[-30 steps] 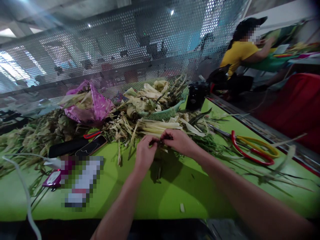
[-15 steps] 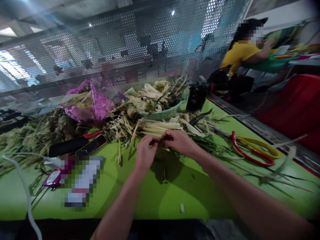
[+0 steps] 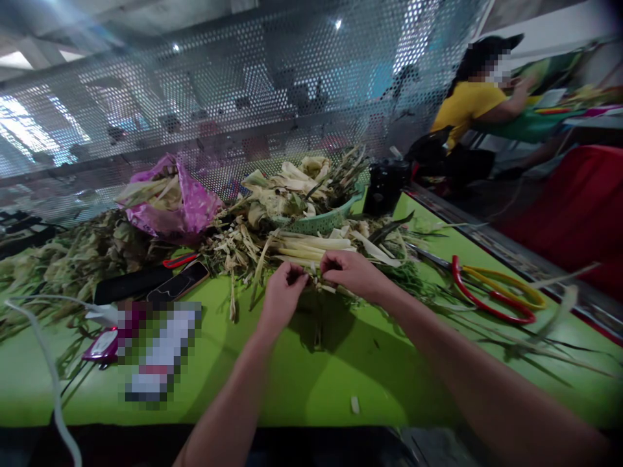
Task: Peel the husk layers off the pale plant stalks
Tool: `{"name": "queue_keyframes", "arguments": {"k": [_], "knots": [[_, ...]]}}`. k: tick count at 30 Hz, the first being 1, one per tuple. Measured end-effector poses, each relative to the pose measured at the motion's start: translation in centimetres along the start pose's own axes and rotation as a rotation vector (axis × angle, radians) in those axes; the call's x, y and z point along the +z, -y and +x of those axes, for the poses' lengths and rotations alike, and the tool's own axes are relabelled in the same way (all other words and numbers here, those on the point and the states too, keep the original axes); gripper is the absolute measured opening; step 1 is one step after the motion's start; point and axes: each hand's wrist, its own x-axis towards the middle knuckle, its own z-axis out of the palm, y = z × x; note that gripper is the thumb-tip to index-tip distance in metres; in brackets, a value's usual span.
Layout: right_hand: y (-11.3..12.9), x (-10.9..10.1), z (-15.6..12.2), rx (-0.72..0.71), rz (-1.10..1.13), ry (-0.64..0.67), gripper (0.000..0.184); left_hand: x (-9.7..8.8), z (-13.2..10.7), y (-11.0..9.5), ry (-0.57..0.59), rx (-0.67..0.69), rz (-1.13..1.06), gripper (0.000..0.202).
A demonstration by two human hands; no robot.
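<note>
My left hand (image 3: 282, 297) and my right hand (image 3: 351, 274) meet over the green table (image 3: 292, 376), fingers pinched on a thin dark plant stem (image 3: 314, 280) stretched between them. Part of the stem hangs down below the hands. Just behind them lies a bunch of pale stalks (image 3: 311, 246) in front of a green basket (image 3: 316, 222) heaped with husks and leaves.
Red and yellow scissors (image 3: 491, 292) lie to the right among loose stems. Phones (image 3: 160, 285), a pink bag (image 3: 180, 201) and leaf piles (image 3: 63, 259) sit left. A dark jar (image 3: 384, 185) stands behind the basket. A person in yellow (image 3: 467, 104) works at the far right.
Both hands have shifted slightly away from me toward the pale stalks, still pinching the stem. The view is otherwise the same.
</note>
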Motion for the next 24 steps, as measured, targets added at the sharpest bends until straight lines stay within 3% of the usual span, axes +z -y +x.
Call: {"name": "queue_keyframes", "arguments": {"k": [6, 9, 13, 20, 24], "knots": [[-0.6, 0.3, 0.3, 0.049, 0.101, 0.034, 0.015, 0.1, -0.1, -0.2, -0.018, -0.001, -0.012, 0.005], [-1.1, 0.6, 0.5, -0.017, 0.061, 0.04, 0.022, 0.1, -0.1, -0.3, -0.016, -0.005, -0.026, 0.004], [-1.4, 0.8, 0.7, -0.062, 0.003, 0.024, 0.017, 0.1, -0.1, -0.3, -0.013, -0.021, -0.075, 0.008], [-1.3, 0.8, 0.7, -0.013, -0.011, 0.011, 0.016, 0.1, -0.3, -1.0, 0.034, -0.222, -0.509, 0.02], [-1.0, 1.0, 0.5, -0.003, -0.034, 0.01, 0.013, 0.1, -0.4, -1.3, 0.047, -0.243, -0.604, 0.025]]}}
